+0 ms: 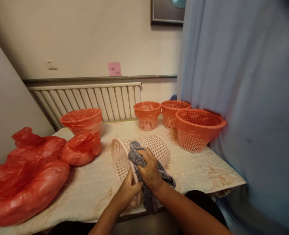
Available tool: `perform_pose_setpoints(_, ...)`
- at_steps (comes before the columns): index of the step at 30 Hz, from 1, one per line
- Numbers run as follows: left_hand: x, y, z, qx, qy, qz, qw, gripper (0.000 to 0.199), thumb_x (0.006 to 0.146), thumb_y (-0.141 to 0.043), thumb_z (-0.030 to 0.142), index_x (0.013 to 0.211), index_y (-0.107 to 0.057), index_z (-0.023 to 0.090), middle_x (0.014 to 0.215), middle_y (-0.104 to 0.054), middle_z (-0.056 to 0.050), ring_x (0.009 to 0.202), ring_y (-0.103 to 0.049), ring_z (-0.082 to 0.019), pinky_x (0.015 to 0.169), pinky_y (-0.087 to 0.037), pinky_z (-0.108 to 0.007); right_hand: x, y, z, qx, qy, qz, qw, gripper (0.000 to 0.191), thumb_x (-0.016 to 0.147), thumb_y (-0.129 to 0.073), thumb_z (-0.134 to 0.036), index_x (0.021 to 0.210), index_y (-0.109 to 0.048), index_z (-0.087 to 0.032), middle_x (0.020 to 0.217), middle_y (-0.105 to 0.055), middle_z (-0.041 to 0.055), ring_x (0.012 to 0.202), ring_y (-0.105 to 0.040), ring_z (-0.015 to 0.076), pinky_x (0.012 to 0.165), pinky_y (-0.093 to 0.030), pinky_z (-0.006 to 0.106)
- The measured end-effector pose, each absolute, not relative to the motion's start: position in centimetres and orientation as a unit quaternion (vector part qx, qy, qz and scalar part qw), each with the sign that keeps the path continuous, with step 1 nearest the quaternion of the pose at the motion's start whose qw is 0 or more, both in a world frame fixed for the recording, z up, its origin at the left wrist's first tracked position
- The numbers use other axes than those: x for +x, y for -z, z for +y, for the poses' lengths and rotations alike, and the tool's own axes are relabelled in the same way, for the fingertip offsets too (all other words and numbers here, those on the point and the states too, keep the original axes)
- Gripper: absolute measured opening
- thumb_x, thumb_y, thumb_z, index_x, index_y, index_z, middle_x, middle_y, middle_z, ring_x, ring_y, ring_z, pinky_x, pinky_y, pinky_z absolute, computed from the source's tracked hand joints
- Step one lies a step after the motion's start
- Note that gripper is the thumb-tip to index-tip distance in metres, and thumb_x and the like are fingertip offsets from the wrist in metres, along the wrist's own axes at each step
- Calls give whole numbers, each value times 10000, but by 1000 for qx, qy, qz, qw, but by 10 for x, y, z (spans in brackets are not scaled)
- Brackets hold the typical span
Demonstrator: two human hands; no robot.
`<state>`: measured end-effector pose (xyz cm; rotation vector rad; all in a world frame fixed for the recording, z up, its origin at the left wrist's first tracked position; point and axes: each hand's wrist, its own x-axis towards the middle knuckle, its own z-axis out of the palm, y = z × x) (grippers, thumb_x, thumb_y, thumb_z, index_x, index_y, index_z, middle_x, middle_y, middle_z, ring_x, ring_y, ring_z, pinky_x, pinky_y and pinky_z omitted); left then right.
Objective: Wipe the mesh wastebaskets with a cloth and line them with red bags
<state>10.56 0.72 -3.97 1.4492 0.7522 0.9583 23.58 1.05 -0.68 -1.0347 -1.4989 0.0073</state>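
A blue curtain (pixel 242 98) is hung at the right. At the left of the tabletop (pixel 90 192), bulging red bags (pixel 34 182) are grouped. Three lined baskets (pixel 193 142) are placed at the back right, the nearest beside the curtain; a fourth basket (pixel 83 122), likewise lined in red, is placed at the back left. An unlined basket (pixel 156 145) is laid on its side at the front middle, its mouth turned left. A grey cloth (pixel 136 156) is bunched against its outside near the rim, held in the fingers of the right hand (pixel 150 169). The rim is gripped by the fingers of the left hand (pixel 128 191).
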Motion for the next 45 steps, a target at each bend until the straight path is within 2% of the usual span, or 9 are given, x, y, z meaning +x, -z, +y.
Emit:
perform_pose_setpoints(6, 122, 27, 1, 561, -406, 285, 662, 669, 676, -523, 50, 1334, -486, 161, 1213, -668, -72, 1245, -525, -273, 1094, -370, -432, 241, 10, 13, -456, 8, -650, 608, 459, 702, -564, -44, 1122, -597, -227, 1073, -604, 64, 1049, -562, 228, 939, -478, 368)
perform_pose_setpoints(10, 121, 30, -7, 590, -390, 261, 657, 631, 709, -548, 73, 1331, -500, 167, 1296, -627, -78, 1294, -480, -276, 1137, -313, -444, 264, 14, 34, -496, 5, -612, 616, 401, 723, -575, -81, 1093, -611, -231, 1049, -628, 44, 1017, -578, 212, 922, -478, 354)
perform_pose_setpoints(15, 111, 41, -4, 628, -366, 270, 631, 688, 677, -497, 32, 1348, -497, 186, 1376, -577, -58, 1330, -451, -248, 1192, -209, -442, 329, 36, 71, -585, 46, -514, 626, 279, 772, -573, -231, 1042, -634, -197, 1041, -661, 69, 992, -594, 216, 908, -466, 356)
perform_pose_setpoints(19, 103, 46, 2, 647, -365, 280, 608, 655, 709, -513, 56, 1349, -507, 197, 1419, -539, -52, 1359, -413, -256, 1195, -200, -450, 371, 59, 85, -645, 75, -396, 649, 279, 775, -544, -300, 997, -638, -158, 968, -673, 105, 911, -601, 243, 866, -465, 399)
perform_pose_setpoints(23, 98, 39, 8, 636, -360, 269, 628, 657, 698, -531, 60, 1338, -524, 208, 1421, -538, -41, 1356, -420, -258, 1190, -212, -443, 364, 71, 83, -659, 89, -335, 667, 314, 773, -507, -277, 1035, -620, -147, 1005, -662, 130, 958, -589, 259, 895, -452, 433)
perform_pose_setpoints(27, 99, 26, 15, 617, -343, 243, 665, 665, 665, -543, 43, 1311, -552, 203, 1381, -575, -41, 1330, -448, -256, 1175, -248, -426, 311, 71, 61, -618, 83, -411, 665, 342, 758, -517, -202, 1086, -611, -173, 1051, -640, 104, 1027, -578, 241, 952, -447, 420)
perform_pose_setpoints(35, 92, 25, 22, 622, -342, 275, 648, 553, 635, -597, 39, 1177, -622, 150, 1157, -693, -51, 1147, -570, -286, 1048, -410, -443, 216, 50, 5, -379, 10, -651, 658, 539, 681, -529, -21, 1174, -550, -237, 1307, -528, 86, 1231, -497, 230, 1053, -427, 429)
perform_pose_setpoints(41, 91, 38, 13, 635, -319, 281, 645, 604, 606, -504, 0, 1179, -619, 150, 1184, -687, -44, 1147, -569, -264, 1061, -386, -430, 216, 25, 13, -403, 7, -647, 648, 464, 731, -573, -44, 1154, -573, -232, 1222, -575, 81, 1174, -530, 219, 1032, -445, 397)
perform_pose_setpoints(45, 94, 50, -4, 656, -285, 265, 647, 518, 668, -550, 32, 1166, -634, 148, 1197, -687, -51, 1165, -564, -270, 1073, -373, -407, 219, 4, 15, -454, -13, -637, 623, 416, 746, -588, -61, 1132, -598, -216, 1080, -620, 71, 1070, -562, 224, 959, -478, 378)
